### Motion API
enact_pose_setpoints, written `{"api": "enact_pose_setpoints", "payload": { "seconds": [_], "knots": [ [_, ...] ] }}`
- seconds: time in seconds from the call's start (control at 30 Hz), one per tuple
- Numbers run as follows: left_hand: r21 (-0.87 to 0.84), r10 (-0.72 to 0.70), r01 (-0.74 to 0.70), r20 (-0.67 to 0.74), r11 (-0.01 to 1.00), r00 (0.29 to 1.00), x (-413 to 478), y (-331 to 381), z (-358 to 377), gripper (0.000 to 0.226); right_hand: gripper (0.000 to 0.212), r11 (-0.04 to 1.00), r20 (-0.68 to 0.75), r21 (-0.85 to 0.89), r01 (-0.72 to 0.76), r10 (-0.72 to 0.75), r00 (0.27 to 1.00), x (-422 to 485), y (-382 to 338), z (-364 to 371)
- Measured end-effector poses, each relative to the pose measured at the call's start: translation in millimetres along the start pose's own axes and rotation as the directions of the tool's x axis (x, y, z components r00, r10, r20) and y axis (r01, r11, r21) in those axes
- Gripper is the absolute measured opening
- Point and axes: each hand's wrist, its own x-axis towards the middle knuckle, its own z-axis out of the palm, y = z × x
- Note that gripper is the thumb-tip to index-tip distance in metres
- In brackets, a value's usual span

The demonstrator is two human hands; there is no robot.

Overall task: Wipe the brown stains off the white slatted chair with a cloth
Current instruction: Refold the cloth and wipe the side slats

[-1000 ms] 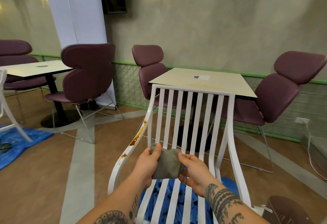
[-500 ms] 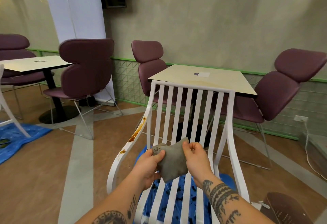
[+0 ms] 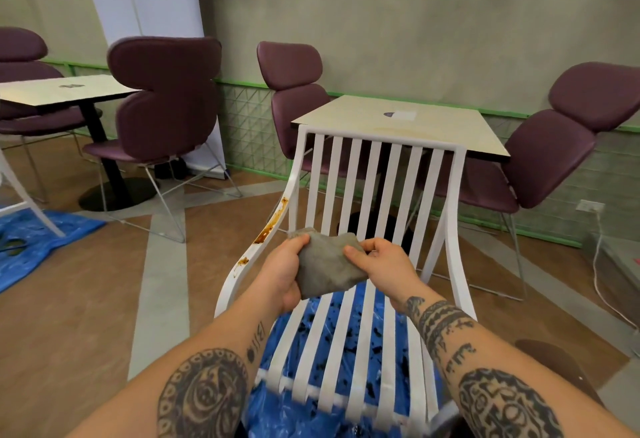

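The white slatted chair (image 3: 370, 174) stands right in front of me, its back facing away. Brown stains (image 3: 272, 223) run down its left armrest, with a smaller blotch (image 3: 243, 260) lower on the same rail. I hold a grey cloth (image 3: 327, 266) above the seat with both hands. My left hand (image 3: 284, 273) grips its left side, thumb at the top corner. My right hand (image 3: 379, 261) pinches its right upper edge. The cloth hangs a short way right of the stained armrest, not touching it.
A blue plastic sheet (image 3: 332, 340) lies under the chair; another (image 3: 24, 247) is on the floor at left. A square table (image 3: 398, 126) and purple padded chairs (image 3: 166, 98) stand behind. A white cable (image 3: 599, 264) runs down at right.
Both hands lifted the cloth slightly and spread it out between them; it now hangs flatter. The camera view dipped a little toward the chair seat.
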Motion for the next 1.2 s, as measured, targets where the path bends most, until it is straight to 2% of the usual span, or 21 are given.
{"api": "enact_pose_setpoints", "payload": {
  "seconds": [0.1, 0.17, 0.23, 0.27, 0.33, 0.43, 0.47, 0.53, 0.6, 0.63, 0.7, 0.77, 0.8, 0.87, 0.93, 0.97, 1.03, 1.1, 1.2],
  "knots": [
    [0.002, -0.006, 0.006, 0.015, 1.000, 1.000, -1, -2, -3, 0.027, 0.049, 0.983, 0.049, -0.018, -0.182, 0.182, 0.982, -3, 4, 4],
    [0.027, -0.019, 0.018, 0.014, 0.999, 1.000, 1, -7, -9, 0.029, 0.062, 0.920, 0.193, 0.033, -0.392, 0.379, 0.905, -6, 10, 5],
    [0.065, -0.036, 0.034, 0.017, 0.997, 0.999, 5, -14, -15, 0.031, 0.063, 0.853, 0.325, 0.121, -0.508, 0.449, 0.832, -7, 21, 6],
    [0.096, -0.040, 0.038, 0.015, 0.995, 0.999, 7, -18, -19, 0.031, 0.058, 0.836, 0.347, 0.162, -0.524, 0.449, 0.823, -8, 27, 8],
    [0.181, -0.045, 0.047, -0.014, 0.982, 0.999, 13, -28, -28, 0.028, 0.045, 0.806, 0.300, 0.239, -0.542, 0.470, 0.830, -6, 43, 12],
    [0.274, -0.043, 0.079, -0.135, 0.958, 0.990, 23, -44, -40, 0.036, 0.032, 0.746, 0.217, 0.340, -0.572, 0.529, 0.820, -2, 57, 21],
    [0.312, -0.005, 0.068, -0.199, 0.947, 0.980, 27, -50, -42, 0.039, 0.030, 0.724, 0.200, 0.376, -0.578, 0.545, 0.814, 0, 59, 24],
    [0.443, 0.160, -0.011, -0.301, 0.896, 0.940, 29, -58, -44, 0.038, 0.031, 0.691, 0.161, 0.449, -0.566, 0.561, 0.812, 2, 62, 29],
    [0.534, 0.271, -0.084, -0.282, 0.841, 0.920, 33, -62, -43, 0.025, 0.035, 0.664, 0.132, 0.516, -0.542, 0.563, 0.816, 10, 67, 36],
    [0.553, 0.263, -0.104, -0.218, 0.827, 0.940, 32, -64, -41, 0.020, 0.036, 0.655, 0.131, 0.540, -0.528, 0.555, 0.822, 12, 70, 39],
    [0.522, 0.126, -0.063, -0.087, 0.850, 0.988, 37, -67, -36, 0.022, 0.034, 0.627, 0.163, 0.568, -0.533, 0.548, 0.820, 20, 75, 46],
    [0.419, -0.011, 0.007, 0.007, 0.908, 1.000, 46, -71, -34, 0.027, 0.029, 0.595, 0.200, 0.592, -0.544, 0.546, 0.814, 29, 79, 51],
    [0.373, -0.023, 0.012, 0.026, 0.928, 0.999, 52, -73, -34, 0.026, 0.027, 0.584, 0.223, 0.596, -0.551, 0.539, 0.812, 34, 80, 54],
    [0.361, 0.035, -0.040, 0.019, 0.932, 0.999, 65, -78, -34, 0.023, 0.022, 0.655, 0.198, 0.549, -0.520, 0.502, 0.842, 47, 90, 61],
    [0.364, 0.103, -0.082, -0.039, 0.928, 0.994, 79, -80, -36, 0.024, 0.018, 0.793, 0.090, 0.434, -0.427, 0.434, 0.897, 63, 102, 68],
    [0.342, 0.109, -0.081, -0.064, 0.936, 0.992, 85, -80, -37, 0.024, 0.018, 0.841, 0.047, 0.381, -0.384, 0.397, 0.917, 71, 109, 70],
    [0.231, 0.066, -0.051, -0.056, 0.972, 0.996, 98, -77, -39, 0.022, 0.021, 0.873, 0.028, 0.347, -0.343, 0.356, 0.934, 87, 119, 73],
    [0.062, -0.039, 0.041, -0.040, 0.997, 0.998, 110, -71, -40, 0.023, 0.024, 0.853, 0.105, 0.370, -0.369, 0.357, 0.928, 102, 124, 76],
    [-0.195, -0.218, 0.208, -0.027, 0.958, 0.976, 140, -70, -47, 0.037, 0.038, 0.787, 0.269, 0.382, -0.485, 0.407, 0.873, 132, 138, 85]
  ]
}}
